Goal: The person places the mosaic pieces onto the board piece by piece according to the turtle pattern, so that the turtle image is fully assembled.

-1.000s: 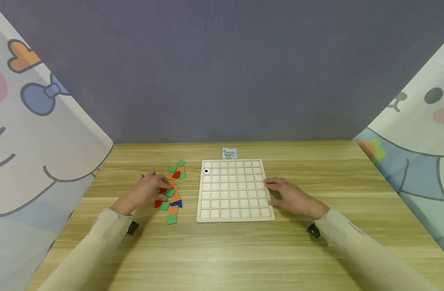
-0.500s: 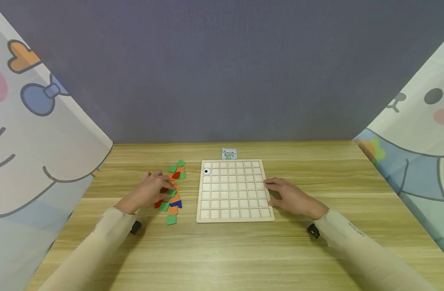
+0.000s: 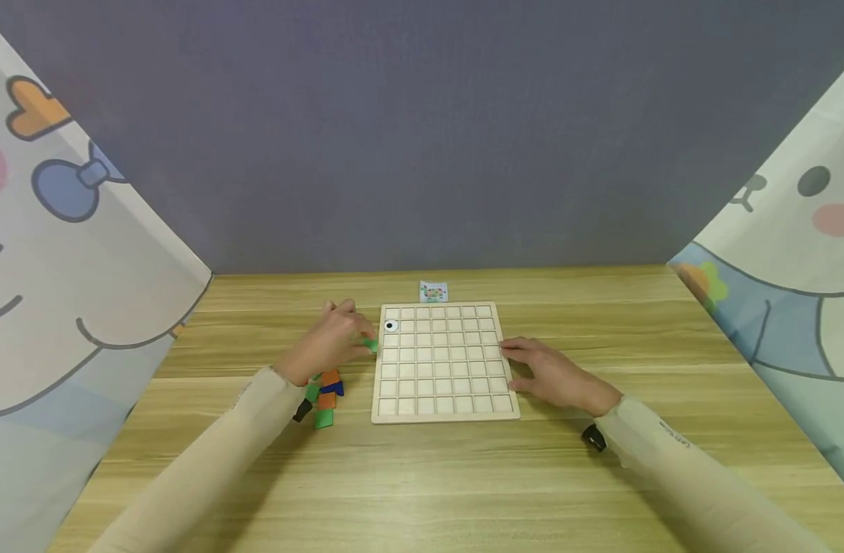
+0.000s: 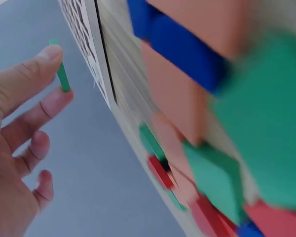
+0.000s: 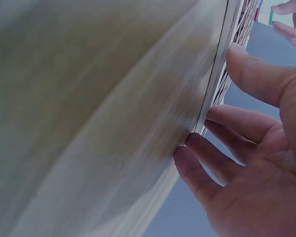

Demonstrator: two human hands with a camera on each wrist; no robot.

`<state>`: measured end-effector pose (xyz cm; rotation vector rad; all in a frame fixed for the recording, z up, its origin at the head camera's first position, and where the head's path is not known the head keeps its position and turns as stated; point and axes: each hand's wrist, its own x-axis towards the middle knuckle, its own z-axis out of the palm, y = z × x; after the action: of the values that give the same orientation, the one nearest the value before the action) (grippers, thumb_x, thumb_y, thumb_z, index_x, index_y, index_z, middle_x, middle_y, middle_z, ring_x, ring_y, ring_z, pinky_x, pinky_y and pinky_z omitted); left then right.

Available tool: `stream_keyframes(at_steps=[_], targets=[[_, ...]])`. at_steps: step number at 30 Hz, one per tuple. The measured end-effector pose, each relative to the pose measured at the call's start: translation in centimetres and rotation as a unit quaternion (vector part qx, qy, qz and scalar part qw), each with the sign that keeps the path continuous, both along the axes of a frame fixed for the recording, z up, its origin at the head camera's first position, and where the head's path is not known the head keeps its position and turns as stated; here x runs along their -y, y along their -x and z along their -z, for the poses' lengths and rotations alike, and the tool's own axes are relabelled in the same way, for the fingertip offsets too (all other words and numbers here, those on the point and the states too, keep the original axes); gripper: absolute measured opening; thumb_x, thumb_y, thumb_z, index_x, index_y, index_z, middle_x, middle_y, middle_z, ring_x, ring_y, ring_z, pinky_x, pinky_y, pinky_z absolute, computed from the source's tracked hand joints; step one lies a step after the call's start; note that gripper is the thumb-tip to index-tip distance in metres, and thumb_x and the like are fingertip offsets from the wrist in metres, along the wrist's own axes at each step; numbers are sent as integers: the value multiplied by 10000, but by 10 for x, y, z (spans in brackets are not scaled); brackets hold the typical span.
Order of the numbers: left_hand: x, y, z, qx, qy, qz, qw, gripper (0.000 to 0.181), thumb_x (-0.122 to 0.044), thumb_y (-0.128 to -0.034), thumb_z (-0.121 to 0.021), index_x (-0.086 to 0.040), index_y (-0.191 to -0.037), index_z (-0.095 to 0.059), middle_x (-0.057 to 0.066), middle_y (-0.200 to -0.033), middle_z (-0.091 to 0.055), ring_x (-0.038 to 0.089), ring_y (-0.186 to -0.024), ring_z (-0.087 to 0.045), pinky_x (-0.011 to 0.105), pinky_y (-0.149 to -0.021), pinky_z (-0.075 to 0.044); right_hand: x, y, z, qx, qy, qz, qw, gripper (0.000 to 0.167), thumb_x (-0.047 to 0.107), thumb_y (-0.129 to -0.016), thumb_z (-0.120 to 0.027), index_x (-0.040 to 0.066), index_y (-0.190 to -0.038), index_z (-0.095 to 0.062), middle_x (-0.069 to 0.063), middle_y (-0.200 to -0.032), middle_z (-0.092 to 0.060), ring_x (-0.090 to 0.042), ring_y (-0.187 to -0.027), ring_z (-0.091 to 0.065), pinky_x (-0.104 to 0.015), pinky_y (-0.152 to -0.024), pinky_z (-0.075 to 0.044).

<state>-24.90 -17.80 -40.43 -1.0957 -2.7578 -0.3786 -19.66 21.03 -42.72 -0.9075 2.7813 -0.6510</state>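
Between thumb and a fingertip, my left hand (image 3: 333, 338) pinches a thin green square tile (image 4: 63, 78), held up beside the left edge of the wooden grid board (image 3: 447, 417). A round white eye piece (image 3: 391, 326) lies in the board's left column, near the top. My right hand (image 3: 553, 372) rests at the board's right edge, thumb and fingertips touching its side, as the right wrist view also shows. Loose orange tiles (image 3: 327, 401), green tiles (image 3: 324, 418) and dark blue pieces (image 3: 335, 389) lie left of the board, partly hidden under my left forearm.
A small picture card (image 3: 433, 292) lies behind the board. A dark grey panel (image 3: 435, 138) rises at the table's back edge, and printed cloths (image 3: 809, 307) stand at both sides. Red pieces (image 4: 160, 172) lie among the loose tiles.
My left hand has lifted a green tile from the loose pile and carried it rightward to the board's left edge. My right hand has stayed at the board's right edge.
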Motion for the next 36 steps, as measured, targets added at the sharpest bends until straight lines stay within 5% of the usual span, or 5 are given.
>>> stream_keyframes(at_steps=[10, 18, 36], targets=[[-27, 15, 3, 538, 433, -198, 9974, 126, -202, -703, -834, -183, -797, -753, -82, -867, -694, 154, -719, -356, 375, -693, -183, 0, 0, 1, 39, 30, 38, 10000, 613, 221, -874, -700, -61, -1360, -455, -138, -1442, -378, -348, -1303, -347, -497, -1000, -334], [-35, 18, 5, 712, 348, -153, 9967, 127, -161, -708, -830, -162, -793, -735, -76, -834, -691, 158, -744, -382, 372, -714, -206, 0, 0, 0, 31, 66, 49, 10000, 610, 219, -876, -698, -64, -1359, -455, -144, -1440, -377, -348, -1301, -349, -495, -1003, -332], [-40, 21, 8, 700, 509, -228, 9960, 120, -159, -709, -827, -179, -786, -737, -90, -841, -682, 166, -770, -389, 375, -720, -209, 0, 1, 0, -21, 91, -62, 9999, 602, 193, -873, -700, -92, -1344, -455, -165, -1435, -374, -360, -1300, -347, -494, -1008, -327]])
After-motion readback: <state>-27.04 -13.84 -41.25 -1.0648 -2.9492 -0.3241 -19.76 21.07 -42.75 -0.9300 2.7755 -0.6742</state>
